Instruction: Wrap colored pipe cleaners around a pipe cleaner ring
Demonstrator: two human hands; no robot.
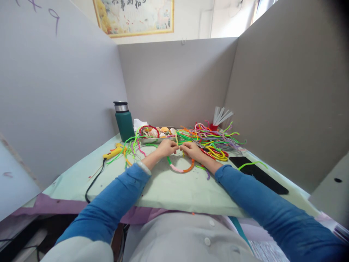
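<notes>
My left hand (167,147) and my right hand (191,150) meet over the middle of the table, fingertips nearly touching. Both are closed in a pinch on a pale yellow pipe cleaner (176,138), whose end sticks up between them. Below the fingers hangs or lies a ring wrapped in coloured pipe cleaner (177,170), with green, pink and orange stretches; its far side is partly hidden by my hands. A short green and purple pipe cleaner (205,170) lies just right of the ring.
A metal tray (158,139) of shells and a red ring stands behind my hands. To the right are heaped pipe cleaners (218,140), white sticks (220,116) and a black slab (259,175). At left stand a green bottle (124,123) and a corded yellow glue gun (114,151). Grey partitions (177,80) enclose the table.
</notes>
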